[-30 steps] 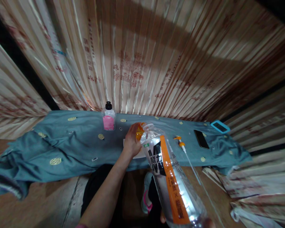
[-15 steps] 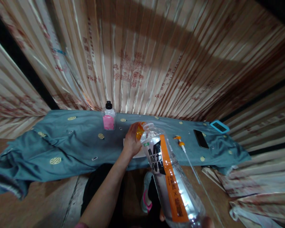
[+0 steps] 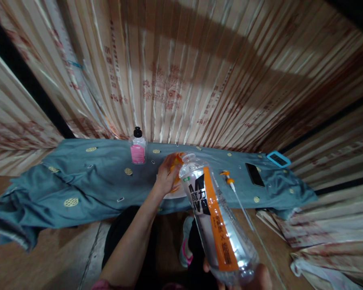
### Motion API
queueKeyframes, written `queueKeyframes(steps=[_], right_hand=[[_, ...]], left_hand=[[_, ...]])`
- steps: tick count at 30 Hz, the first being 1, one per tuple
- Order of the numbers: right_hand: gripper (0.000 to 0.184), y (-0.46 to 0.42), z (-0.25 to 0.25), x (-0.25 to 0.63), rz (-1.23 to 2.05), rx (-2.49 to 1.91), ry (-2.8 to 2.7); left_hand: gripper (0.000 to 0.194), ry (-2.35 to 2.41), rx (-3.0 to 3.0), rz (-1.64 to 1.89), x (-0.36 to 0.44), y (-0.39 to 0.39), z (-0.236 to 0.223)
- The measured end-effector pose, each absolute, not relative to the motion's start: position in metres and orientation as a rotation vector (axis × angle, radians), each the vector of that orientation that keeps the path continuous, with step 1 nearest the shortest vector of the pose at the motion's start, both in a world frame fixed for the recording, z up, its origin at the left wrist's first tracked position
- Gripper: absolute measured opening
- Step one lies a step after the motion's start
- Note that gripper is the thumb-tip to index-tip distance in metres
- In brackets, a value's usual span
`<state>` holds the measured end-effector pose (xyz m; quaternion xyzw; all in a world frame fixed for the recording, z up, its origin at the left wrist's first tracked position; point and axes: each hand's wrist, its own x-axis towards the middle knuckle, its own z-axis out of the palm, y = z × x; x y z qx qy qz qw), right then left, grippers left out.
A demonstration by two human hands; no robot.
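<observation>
Left hand [image 3: 165,177] is wrapped round a translucent orange container [image 3: 176,162] over the teal printed cloth [image 3: 103,173]; right hand [image 3: 259,277] clasps the base of a tilted, silver-and-orange-labelled clear plastic bottle [image 3: 214,217]. Mouth contact unclear. Risk: spillage, should base grip slip or mouths misalign.

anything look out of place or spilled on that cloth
The orange pump head looks out of place: it lies loose on the blue-green cloth, right of the tilted drink bottle, fitted to nothing, its tube jutting past the cloth's front edge. The cloth's left end is rumpled too. No spill is visible.
</observation>
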<state>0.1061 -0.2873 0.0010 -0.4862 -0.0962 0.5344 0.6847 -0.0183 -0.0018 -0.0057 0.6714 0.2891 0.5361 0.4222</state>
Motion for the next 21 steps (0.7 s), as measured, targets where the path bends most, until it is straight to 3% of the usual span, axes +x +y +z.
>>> queueKeyframes(steps=[9,21], right_hand=[[0.08,-0.287,0.0028,0.1091,1.181,-1.103,-0.25],[0.083,-0.2867,-0.0013,0.1109,1.203,-1.101,-0.228]], left_hand=[[0.047,0.659,1.304,1.241,-0.0188,0.0032,-0.0081],[0.045,0.594,1.33,1.229,-0.0212,0.0065,-0.0101]])
